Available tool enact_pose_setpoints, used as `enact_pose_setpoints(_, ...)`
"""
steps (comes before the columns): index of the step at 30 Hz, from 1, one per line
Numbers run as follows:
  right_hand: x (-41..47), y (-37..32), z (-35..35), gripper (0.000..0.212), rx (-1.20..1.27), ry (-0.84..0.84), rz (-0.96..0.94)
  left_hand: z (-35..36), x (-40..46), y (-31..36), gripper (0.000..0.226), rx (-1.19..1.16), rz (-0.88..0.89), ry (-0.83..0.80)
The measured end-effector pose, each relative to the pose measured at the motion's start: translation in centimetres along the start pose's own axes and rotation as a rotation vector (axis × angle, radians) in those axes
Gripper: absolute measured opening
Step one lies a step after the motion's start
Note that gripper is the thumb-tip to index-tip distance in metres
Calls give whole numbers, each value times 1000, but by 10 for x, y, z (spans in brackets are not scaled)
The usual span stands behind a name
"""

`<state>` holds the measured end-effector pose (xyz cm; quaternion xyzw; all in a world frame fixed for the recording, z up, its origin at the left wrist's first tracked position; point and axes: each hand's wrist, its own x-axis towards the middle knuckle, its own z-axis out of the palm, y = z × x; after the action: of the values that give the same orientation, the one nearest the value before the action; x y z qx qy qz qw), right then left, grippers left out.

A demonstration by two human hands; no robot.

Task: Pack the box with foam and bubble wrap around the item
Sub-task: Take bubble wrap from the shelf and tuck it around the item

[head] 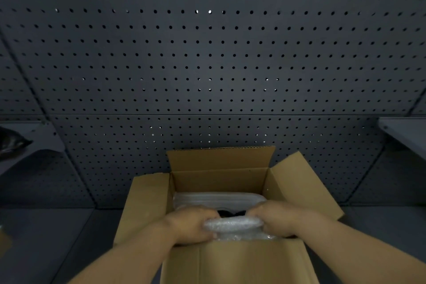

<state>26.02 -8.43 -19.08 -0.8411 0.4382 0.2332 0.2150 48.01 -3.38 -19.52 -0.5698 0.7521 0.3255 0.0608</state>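
An open cardboard box [216, 182] stands low in the middle of the head view, all its flaps spread outward. Inside, a pale sheet of foam or wrap [214, 199] lies against the far wall. A dark item [230, 212] shows only as a small patch between my hands. A roll of bubble wrap [232, 225] sits at the box's near side. My left hand [193, 226] grips its left end and my right hand [280, 219] grips its right end, both inside the box mouth.
A dark pegboard wall [212, 64] rises right behind the box. Grey shelves jut out at the left [30, 131] and right [405, 131]. A dark bag-like thing [11, 143] lies on the left shelf. The grey tabletop [57, 237] stretches to either side.
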Motion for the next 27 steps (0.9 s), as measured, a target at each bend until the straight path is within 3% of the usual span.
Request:
enact_pose_setpoints(3, -8, 1, -7, 44, 197, -88, 16, 1, -2, 0, 53, -194, -60, -2)
enact_pose_setpoints(5, -10, 3, -10, 58, 406, -123, 101, 1, -2, -3, 51, -251, -83, 27)
enact_pose_setpoints(7, -11, 4, -9, 57, 455, -87, 121, 0, -1, -3, 41, -232, -65, -4)
enact_pose_setpoints(11, -12, -3, -9, 47, 290, -106, 80, 1, 0, -5, 39, -156, -28, -49)
enact_pose_setpoints(21, 7, -19, 4, 43, -105, -22, 69, 16, 17, 0, 43, 179, -93, 54)
enact_pose_setpoints(27, 18, -26, 12, 37, -176, -14, 95, 16, 23, 1, 36, 230, -83, 28)
